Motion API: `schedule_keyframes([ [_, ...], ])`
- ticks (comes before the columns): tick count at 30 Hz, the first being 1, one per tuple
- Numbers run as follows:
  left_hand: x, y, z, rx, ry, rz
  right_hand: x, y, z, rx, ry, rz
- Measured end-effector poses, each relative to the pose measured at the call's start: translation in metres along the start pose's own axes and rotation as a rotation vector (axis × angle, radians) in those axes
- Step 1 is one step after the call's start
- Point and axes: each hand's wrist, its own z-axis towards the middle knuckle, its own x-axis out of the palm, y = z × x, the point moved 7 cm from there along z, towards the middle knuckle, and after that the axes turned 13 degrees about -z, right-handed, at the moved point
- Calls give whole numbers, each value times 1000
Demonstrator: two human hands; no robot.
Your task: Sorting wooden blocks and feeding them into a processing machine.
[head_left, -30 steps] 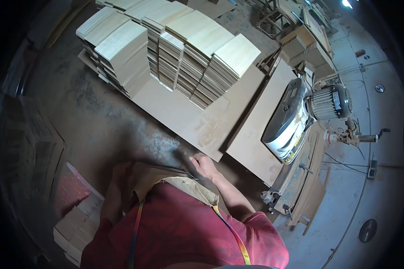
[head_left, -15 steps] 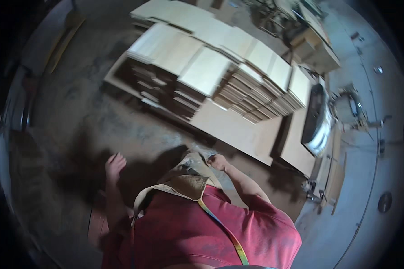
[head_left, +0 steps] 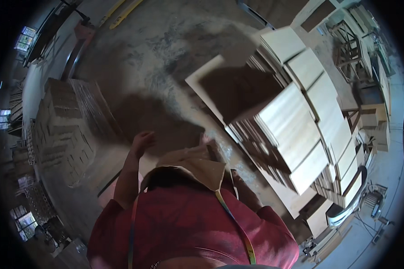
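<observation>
Hanging empty in the air at the person's left side, the left hand (head_left: pixel 143 141) has its fingers loosely bent and grasps nothing. The right hand (head_left: pixel 236 175) is low beside the right edge of a tan apron (head_left: pixel 195 167), dim and blurred; whether it is clenched or relaxed, or touches the cloth, cannot be told. The person wears a dark red shirt (head_left: pixel 188 224), seen from above, with a multicoloured strap (head_left: pixel 235 226) running down the chest.

Ahead and to the right, nearest the right hand yet apart from it, are stacks of pale wooden boards (head_left: pixel 296 123), set close together in rows with bright, flat tops and shadowed sides. They rest on a broad flat panel (head_left: pixel 206 80), whose bare corner juts out at the far left end. Just past the stacks' near right end is a machine with a rounded white cover (head_left: pixel 342 218) and a ribbed motor (head_left: pixel 371 201).

On the left stands a large pile of stacked pieces (head_left: pixel 63 134), partly under clear plastic wrap (head_left: pixel 86 98). Yellow bars (head_left: pixel 126 14) lie at the top of the view, on a dusty, stained floor (head_left: pixel 164 54).
</observation>
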Motion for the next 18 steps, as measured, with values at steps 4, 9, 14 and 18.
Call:
schedule_keyframes([
  [4,-53,-5,1,-2,-76,86,13,4,-13,24,39,-96],
  [9,-145,-25,63,18,141,329,50,49,-30,96,-96,60],
  [14,-190,-145,227,142,389,602,106,202,-5,141,-234,339],
  [18,-126,-209,350,184,364,535,96,261,-13,194,-244,428],
])
